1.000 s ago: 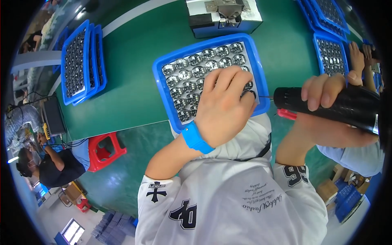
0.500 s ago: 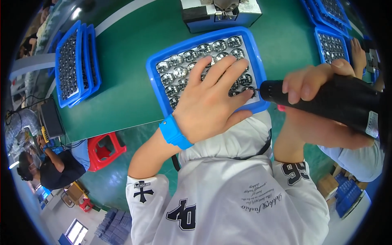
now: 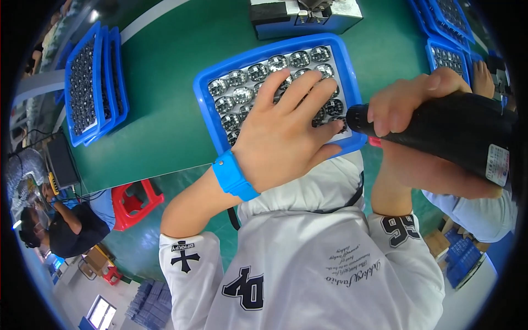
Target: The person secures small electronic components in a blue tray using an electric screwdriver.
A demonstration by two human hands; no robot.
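The left hand [image 3: 286, 137] lies flat, palm down, at the centre of the frame on the blue tray [image 3: 212, 118]. Its fingers [image 3: 300, 91] are spread and extended toward the upper right, covering the lower right part of the tray's grid of round metallic parts [image 3: 247, 82]. The hand is released; it grips nothing and only presses on the parts. The thumb points right, toward the tray's near right corner. A blue wristband [image 3: 234, 176] circles the left wrist, and the bare forearm runs down to the lower left into a white printed sleeve [image 3: 190, 264].

The right hand [image 3: 418, 115] sits at the right of the frame, clenched around the black electric screwdriver [image 3: 456, 132]. The fingers wrap over the top of the barrel, and the tool lies nearly horizontal. Its front end points left, just beside the tray's lower right corner and close to the left thumb. A white label [image 3: 498, 165] shows on the barrel toward the right edge.

The tray rests on the green table [image 3: 165, 93], in the upper centre of the frame. A stack of further blue trays [image 3: 91, 82] stands at the upper left, well apart. More blue trays [image 3: 448, 55] lie at the upper right. A grey and blue box-shaped machine [image 3: 302, 16] stands at the top edge, just behind the tray. A red stool [image 3: 132, 201] stands at the lower left.
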